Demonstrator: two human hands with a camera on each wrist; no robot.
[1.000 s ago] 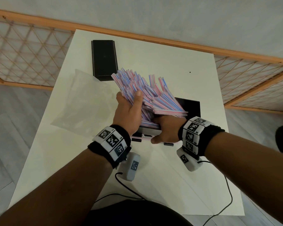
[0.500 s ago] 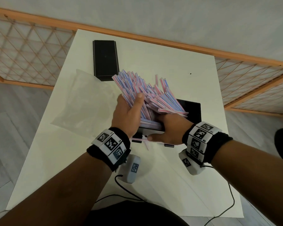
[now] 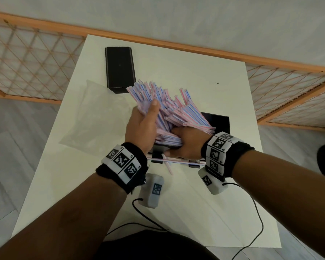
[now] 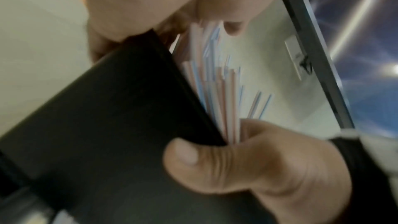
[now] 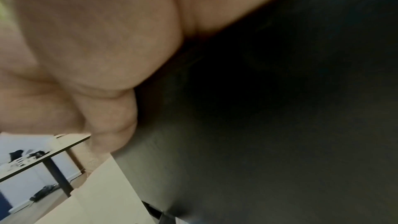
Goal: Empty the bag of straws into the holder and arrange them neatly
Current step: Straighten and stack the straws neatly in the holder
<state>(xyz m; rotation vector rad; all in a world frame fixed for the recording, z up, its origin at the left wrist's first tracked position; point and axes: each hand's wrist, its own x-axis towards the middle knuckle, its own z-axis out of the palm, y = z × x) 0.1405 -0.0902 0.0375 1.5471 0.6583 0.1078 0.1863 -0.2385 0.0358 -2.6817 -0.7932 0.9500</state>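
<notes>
On the white desk we see the empty bag left of the black holder. Our left hand grasps the straws fanned above the holder; our right hand grips its near edge.

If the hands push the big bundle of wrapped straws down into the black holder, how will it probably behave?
The straws will probably splay rather than move as one block: they already fan out between the left hand and the right hand. Their wrappers look smooth, so some may slide free; a few already lie on the table by the holder.
</notes>
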